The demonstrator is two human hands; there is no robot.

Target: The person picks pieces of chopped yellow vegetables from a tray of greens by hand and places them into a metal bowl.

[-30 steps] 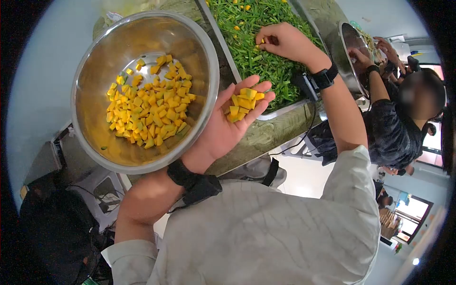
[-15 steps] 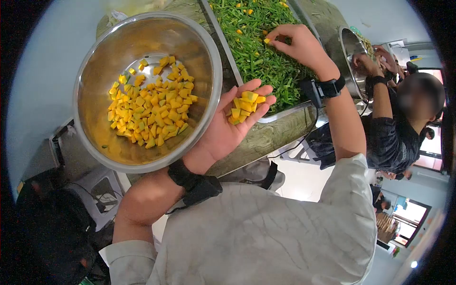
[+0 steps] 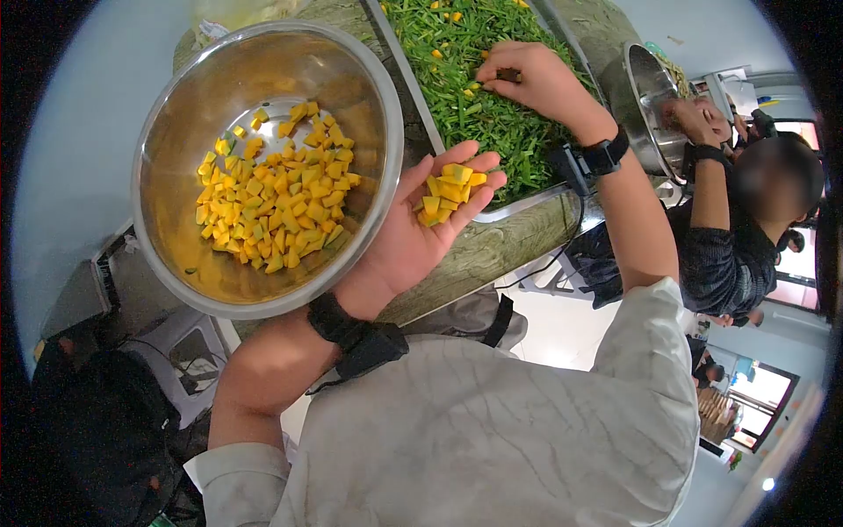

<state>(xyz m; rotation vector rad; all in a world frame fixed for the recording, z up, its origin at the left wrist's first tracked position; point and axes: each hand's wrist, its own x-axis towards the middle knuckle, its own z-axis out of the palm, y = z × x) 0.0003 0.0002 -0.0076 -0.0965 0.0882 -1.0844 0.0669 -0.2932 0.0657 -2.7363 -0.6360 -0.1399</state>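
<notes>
My left hand point(image 3: 399, 237) lies palm up with its fingers stretched out, carrying a small heap of pumpkin cubes point(image 3: 450, 193) on the fingers. Beside it, overlapping the palm's edge and wrist in this view, is a large steel bowl point(image 3: 369, 97) with many diced pumpkin pieces point(image 3: 272, 206) in it. Over a metal tray point(image 3: 411, 79) of chopped green vegetable point(image 3: 518, 158), my right hand point(image 3: 544, 79) is closed in a pinch. Its fingertips are down at the greens, at a small yellow pumpkin cube point(image 3: 472, 88). More yellow cubes lie scattered among the greens.
At the right, another person point(image 3: 711, 237) in a dark top reaches into a second steel bowl point(image 3: 645, 97). A grey stool point(image 3: 180, 351) stands at the lower left. A thin black cable point(image 3: 562, 255) hangs from my right wrist band past the table edge.
My right hand has shifted slightly left and lowered its fingertips to the greens; the cube visible in its pinch before is now hidden. My left hand keeps its heap of cubes.
</notes>
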